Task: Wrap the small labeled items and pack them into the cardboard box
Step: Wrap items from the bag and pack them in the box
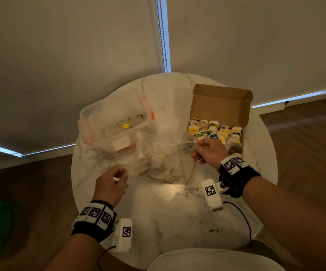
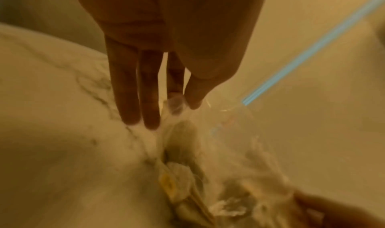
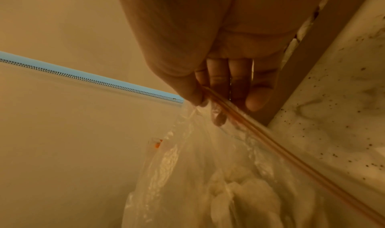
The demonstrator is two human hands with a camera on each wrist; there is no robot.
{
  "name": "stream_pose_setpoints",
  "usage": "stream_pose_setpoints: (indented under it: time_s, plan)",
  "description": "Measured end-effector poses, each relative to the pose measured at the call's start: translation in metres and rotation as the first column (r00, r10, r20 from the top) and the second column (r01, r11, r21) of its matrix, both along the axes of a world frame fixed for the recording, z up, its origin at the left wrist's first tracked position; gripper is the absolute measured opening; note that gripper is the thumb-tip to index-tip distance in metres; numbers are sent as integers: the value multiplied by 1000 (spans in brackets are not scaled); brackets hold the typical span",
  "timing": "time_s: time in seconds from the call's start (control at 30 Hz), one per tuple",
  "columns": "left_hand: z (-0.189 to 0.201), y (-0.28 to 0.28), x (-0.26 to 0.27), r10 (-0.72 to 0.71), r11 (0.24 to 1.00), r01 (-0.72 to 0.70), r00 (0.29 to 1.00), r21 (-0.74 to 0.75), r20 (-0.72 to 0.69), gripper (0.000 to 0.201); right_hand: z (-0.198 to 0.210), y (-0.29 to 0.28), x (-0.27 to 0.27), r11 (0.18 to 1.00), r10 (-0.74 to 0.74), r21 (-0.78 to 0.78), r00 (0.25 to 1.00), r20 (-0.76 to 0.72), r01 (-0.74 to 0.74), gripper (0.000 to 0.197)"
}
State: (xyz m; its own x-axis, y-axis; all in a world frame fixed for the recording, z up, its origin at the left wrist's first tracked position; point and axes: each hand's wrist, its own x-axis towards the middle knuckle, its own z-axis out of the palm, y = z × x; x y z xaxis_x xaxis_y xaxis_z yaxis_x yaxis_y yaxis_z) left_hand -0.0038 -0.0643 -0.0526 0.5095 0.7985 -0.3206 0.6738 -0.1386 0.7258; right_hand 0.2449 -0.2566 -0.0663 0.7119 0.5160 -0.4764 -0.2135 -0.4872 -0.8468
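- Left hand: forearm comes in from lower left, back of hand up, black wristband with white marker blocks. Thumb and index pinch a corner of the clear plastic bag; other fingers extended, nearly straight in the left wrist view.
- Right hand: forearm comes in from lower right, same wristband. Thumb and index pinch the bag's reddish zip strip; remaining fingers loosely curled behind it.
- Hands apart, one on each side of the bag opening.

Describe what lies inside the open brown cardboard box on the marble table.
The open brown cardboard box holds rows of small wrapped items with yellow, blue and green labels. The right hand covers its near left corner; anything beneath the top layer is hidden.
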Motion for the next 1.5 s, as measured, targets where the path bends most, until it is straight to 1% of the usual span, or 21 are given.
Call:
stream_pose_setpoints:
  time_s: [0.1, 0.2, 0.3, 0.43, 0.6, 0.7, 0.77, 0.83, 0.87, 0.9, 0.93, 1.0, 1.07, 1.1, 1.17, 1.2, 1.27, 1.33, 1.4, 1.47, 1.5]
  plan:
    - [12, -5, 4, 80, 996, -74, 990, -54, 117, 13, 0, 1, 0, 1000, 5, -9, 1000, 0, -5, 9]
    - [21, -10, 10, -58, 998, 59, 986, -5, 153, 19, -1, 1, 0, 1000, 8, -13, 1000, -14, -8, 9]
    - [24, -12, 12, -211, 977, 213, 972, -15, 107, 24, -1, 1, -1, 1000, 14, -18, 1000, -24, -14, 9]
    - [33, -6, 15, -129, 991, 122, 972, 51, 196, 23, -1, 1, -1, 1000, 13, -13, 1000, -17, -13, 9]
    - [36, 3, 15, -143, 988, 122, 957, 98, 252, 30, -2, 1, 0, 1000, 14, -17, 1000, -20, -15, 9]
    - [31, 6, 9, -198, 973, 176, 968, 149, 152, 31, -1, 2, 0, 1000, 11, -9, 1000, -21, -11, 9]
    - [25, 8, 4, -311, 934, 315, 949, 171, -51, 32, 0, 1, -2, 1000, 21, -3, 999, -25, -21, 6]
    - [20, 7, -2, -445, 876, 481, 840, 43, -311, 23, -1, 2, -5, 998, 59, -2, 998, -12, -59, 5]
    - [20, 6, -5, -466, 866, 500, 794, -17, -392, 15, -1, 2, -6, 996, 88, -2, 996, 5, -88, 5]
    - [22, 5, -5, -450, 872, 489, 773, -31, -446, 8, -2, 2, -8, 993, 120, -1, 993, 23, -120, 5]
    - [26, 3, -4, -415, 880, 475, 774, 6, -478, 10, -2, 2, -10, 989, 149, 0, 988, 38, -150, 6]
    - [45, -5, 7, -356, 877, 462, 810, 133, -465, 12, -2, 4, -15, 982, 189, 11, 981, 38, -190, 6]
    - [70, -17, 26, -375, 860, 456, 868, 227, -325, 9, 0, 7, -22, 980, 196, 43, 980, 20, -196, 8]
    - [79, -24, 35, -418, 848, 470, 877, 244, -235, 11, 0, 10, -26, 979, 193, 66, 981, 25, -194, 8]
    - [89, -37, 56, -542, 802, 563, 826, 199, -155, 21, 1, 14, -35, 971, 210, 104, 975, 69, -216, 4]
    - [89, -42, 66, -604, 762, 628, 777, 156, -178, 28, 2, 16, -39, 961, 236, 123, 967, 96, -247, 2]
    - [81, -49, 84, -688, 672, 738, 656, 70, -310, 38, 0, 18, -45, 929, 323, 133, 932, 165, -345, 6]
    - [65, -50, 97, -700, 637, 771, 576, -6, -423, 42, -3, 19, -48, 878, 437, 101, 870, 226, -468, 15]
    - [48, -47, 103, -653, 673, 739, 574, -32, -494, 38, -3, 18, -49, 823, 544, 59, 813, 208, -565, 15]
    - [34, -42, 102, -554, 754, 657, 640, 4, -531, 31, -5, 17, -44, 810, 577, -40, 786, 222, -584, 19]
    - [29, -39, 100, -513, 784, 620, 669, 23, -538, 31, -7, 18, -41, 813, 580, -125, 768, 272, -569, 21]
